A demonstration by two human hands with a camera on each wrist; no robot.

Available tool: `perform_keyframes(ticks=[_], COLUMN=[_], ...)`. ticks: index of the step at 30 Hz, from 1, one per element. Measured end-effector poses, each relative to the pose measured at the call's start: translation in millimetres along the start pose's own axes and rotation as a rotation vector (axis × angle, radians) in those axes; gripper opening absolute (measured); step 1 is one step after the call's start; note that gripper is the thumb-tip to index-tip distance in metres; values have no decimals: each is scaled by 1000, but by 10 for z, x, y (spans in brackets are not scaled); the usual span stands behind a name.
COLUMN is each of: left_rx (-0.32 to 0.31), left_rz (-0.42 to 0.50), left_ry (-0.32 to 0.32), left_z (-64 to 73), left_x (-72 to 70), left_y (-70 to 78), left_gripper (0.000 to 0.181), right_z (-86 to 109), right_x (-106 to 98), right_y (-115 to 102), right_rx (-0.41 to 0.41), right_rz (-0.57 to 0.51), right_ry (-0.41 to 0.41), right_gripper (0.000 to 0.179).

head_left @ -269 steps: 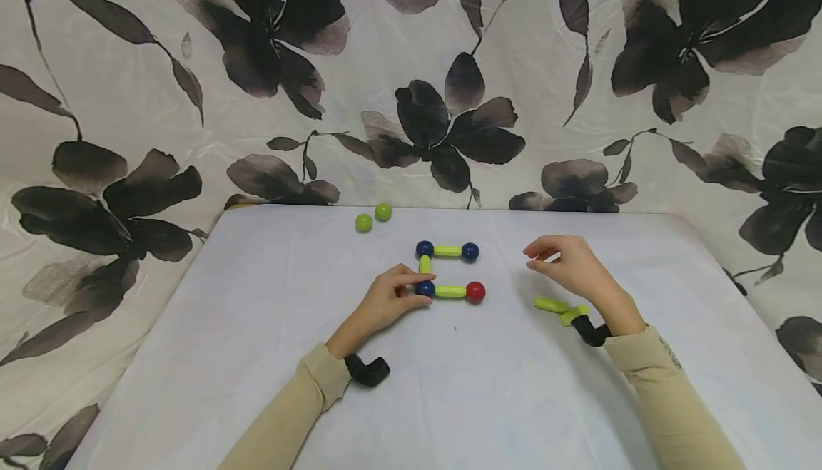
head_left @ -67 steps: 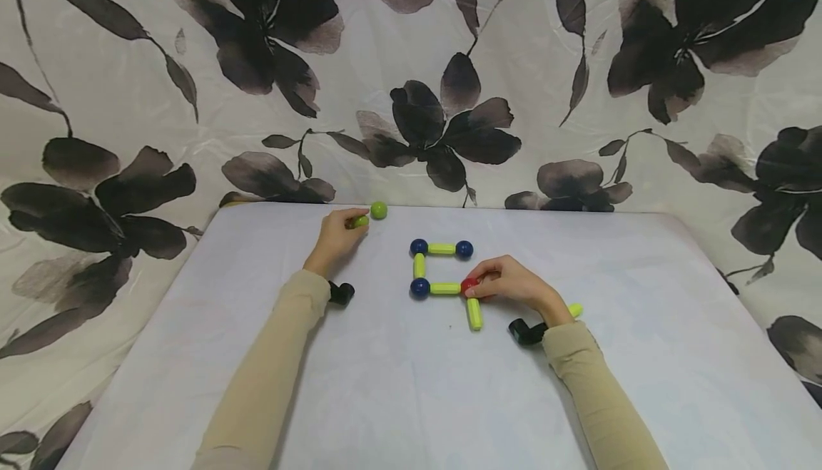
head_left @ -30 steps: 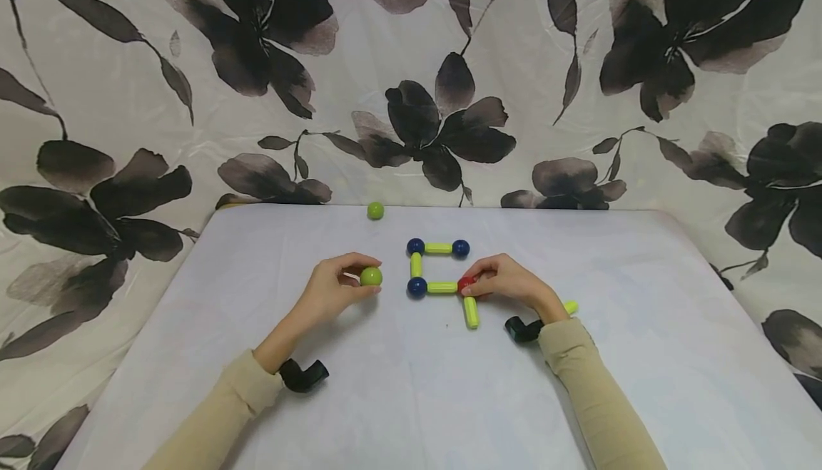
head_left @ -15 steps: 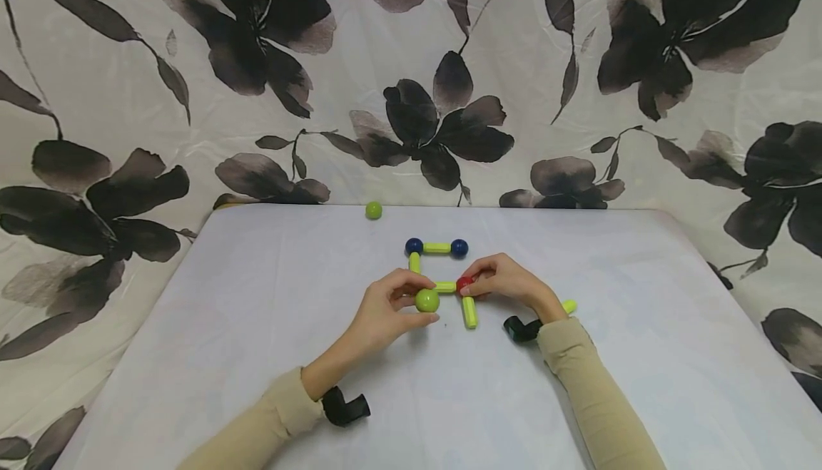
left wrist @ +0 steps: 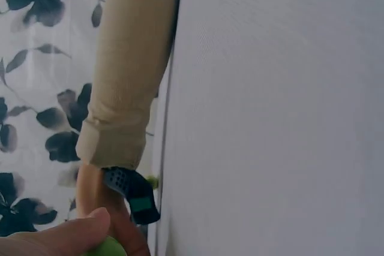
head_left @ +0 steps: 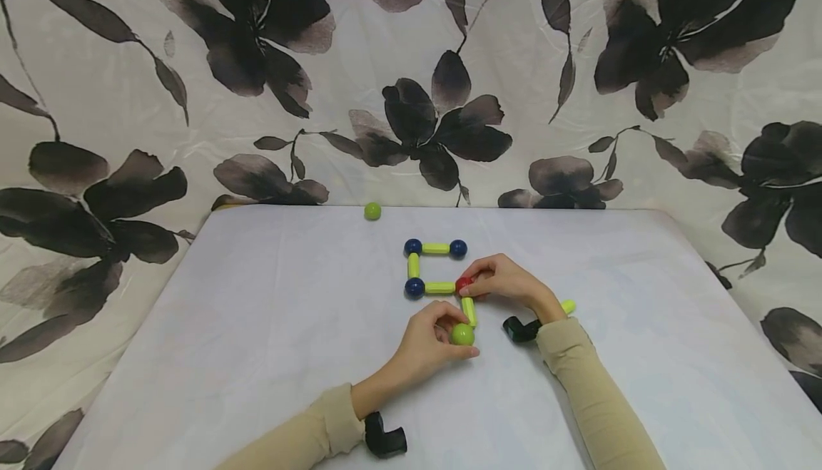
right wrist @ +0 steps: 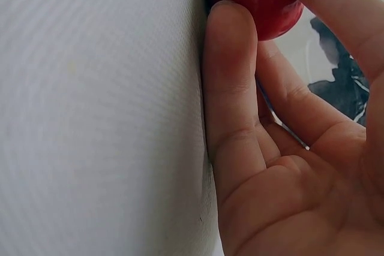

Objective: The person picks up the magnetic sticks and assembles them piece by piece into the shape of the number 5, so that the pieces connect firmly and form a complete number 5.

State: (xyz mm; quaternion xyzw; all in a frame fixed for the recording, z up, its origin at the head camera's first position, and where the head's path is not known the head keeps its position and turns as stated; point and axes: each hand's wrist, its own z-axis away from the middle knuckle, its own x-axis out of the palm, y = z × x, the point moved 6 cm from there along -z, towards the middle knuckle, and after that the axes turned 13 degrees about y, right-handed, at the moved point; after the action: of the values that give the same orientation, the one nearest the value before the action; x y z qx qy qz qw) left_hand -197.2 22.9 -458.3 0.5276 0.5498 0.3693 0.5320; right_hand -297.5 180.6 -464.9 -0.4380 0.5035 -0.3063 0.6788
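Note:
Between the thumb and fingers of my left hand (head_left: pixel 427 341) is a green ball (head_left: pixel 462 334), right at the near end of a yellow-green rod (head_left: pixel 468 309). My right hand (head_left: pixel 514 286) pinches a red ball (right wrist: pixel 261 4), from which that rod points toward me. Another rod (head_left: pixel 439 288) runs left from the red ball to a blue ball (head_left: pixel 414 288). Beyond it, an upright-running rod (head_left: pixel 413 266), a second blue ball (head_left: pixel 413 247), a crosswise rod (head_left: pixel 436 248) and a third blue ball (head_left: pixel 458 248) complete the chain lying on the white table.
A loose green ball (head_left: pixel 372 211) sits at the table's far edge. Another yellow-green piece (head_left: pixel 568 306) shows partly behind my right wrist. Black wrist camera mounts (head_left: pixel 385 438) hang below both cuffs. A floral cloth (head_left: pixel 411 42) hangs behind the table (head_left: pixel 257 327).
My left hand fetched a green ball from the far edge and brought it right and nearer, to the rod's end. Earlier, that rod joined the red ball, which my right hand still holds.

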Motion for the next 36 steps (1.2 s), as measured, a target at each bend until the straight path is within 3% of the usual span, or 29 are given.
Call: perform_keyframes(ticks=[5, 10, 24, 36], left_rx=[99, 211, 264, 310], left_rz=[-116, -220, -297, -282], left_ry=[22, 48, -14, -77], left_z=[6, -19, -58, -40], left_x=[121, 173, 187, 156], left_y=[-96, -86, -48, -59], left_gripper=[41, 46, 53, 29], right_z=[1, -7, -5, -18], right_x=[-5, -18, -11, 16], right_y=[-8, -1, 42, 28], right_rx=[2, -3, 9, 4], right_rz=[7, 17, 6, 12], right_ry=[1, 1, 2, 1], right_gripper=[24, 23, 25, 24])
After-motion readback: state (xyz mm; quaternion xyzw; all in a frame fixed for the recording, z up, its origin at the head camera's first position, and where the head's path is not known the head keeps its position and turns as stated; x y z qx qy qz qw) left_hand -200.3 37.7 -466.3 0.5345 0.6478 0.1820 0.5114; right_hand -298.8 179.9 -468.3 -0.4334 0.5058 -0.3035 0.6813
